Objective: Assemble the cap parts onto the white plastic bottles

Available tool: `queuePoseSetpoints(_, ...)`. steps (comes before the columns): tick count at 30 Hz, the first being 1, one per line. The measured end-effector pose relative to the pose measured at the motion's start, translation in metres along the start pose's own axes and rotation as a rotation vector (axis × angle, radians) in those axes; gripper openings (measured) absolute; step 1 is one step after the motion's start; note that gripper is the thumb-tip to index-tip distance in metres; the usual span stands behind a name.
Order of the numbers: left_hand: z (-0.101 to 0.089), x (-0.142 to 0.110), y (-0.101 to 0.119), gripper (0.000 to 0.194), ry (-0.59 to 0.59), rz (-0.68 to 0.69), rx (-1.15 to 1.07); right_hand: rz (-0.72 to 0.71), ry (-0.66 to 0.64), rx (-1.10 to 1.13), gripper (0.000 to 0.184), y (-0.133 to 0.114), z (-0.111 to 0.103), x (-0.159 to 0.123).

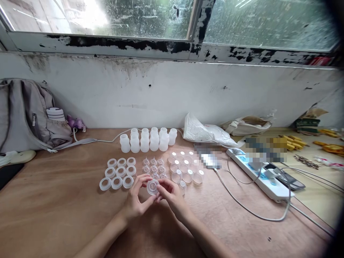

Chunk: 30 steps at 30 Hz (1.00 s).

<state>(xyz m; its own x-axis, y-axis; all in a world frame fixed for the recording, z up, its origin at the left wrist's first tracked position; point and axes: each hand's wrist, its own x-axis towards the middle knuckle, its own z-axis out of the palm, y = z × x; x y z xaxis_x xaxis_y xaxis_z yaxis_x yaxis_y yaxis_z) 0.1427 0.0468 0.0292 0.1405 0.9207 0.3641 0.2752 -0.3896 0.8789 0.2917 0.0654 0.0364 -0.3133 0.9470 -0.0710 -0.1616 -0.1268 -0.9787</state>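
Observation:
My left hand (135, 200) and my right hand (172, 195) meet over the wooden table (53, 211), both pinching one small clear silicone nipple piece (152, 186) between their fingertips. Just beyond lie several clear nipples (153, 165) in rows. To their left are several translucent white rings (118, 172). To the right are several clear domed caps (184, 168). Behind them stands a row of small white bottles (146, 140).
A grey backpack (24, 118) with a cup leans against the wall at the left. A white plastic bag (204, 132) and a white power strip (258, 175) with cables lie at the right. Yellow parts (292, 142) are scattered on the far right.

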Motion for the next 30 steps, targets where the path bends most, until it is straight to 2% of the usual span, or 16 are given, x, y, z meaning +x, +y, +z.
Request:
queuePoseSetpoints(6,0.001,0.001,0.004,0.02,-0.027,-0.177,-0.009,-0.231,0.097,-0.467,0.015,0.003,0.002,-0.005)
queuePoseSetpoints(10,0.005,-0.002,0.005,0.017,-0.01,-0.238,0.021,-0.321,0.124,-0.619,0.008,0.005,0.004,-0.007)
queuePoseSetpoints(17,0.007,-0.004,0.008,0.016,0.021,-0.266,-0.029,-0.345,0.129,-0.645,0.007,0.009,0.007,-0.009)
queuePoseSetpoints(23,0.007,-0.005,0.008,0.014,0.047,-0.276,-0.027,-0.312,0.141,-0.63,0.008,0.008,0.008,-0.011)
queuePoseSetpoints(28,0.007,-0.003,0.008,0.017,0.033,-0.248,-0.048,-0.292,0.147,-0.521,0.006,0.008,0.007,-0.009)
queuePoseSetpoints(30,0.006,-0.002,0.007,0.021,0.007,-0.232,-0.068,-0.28,0.143,-0.459,0.011,0.009,0.008,-0.009)
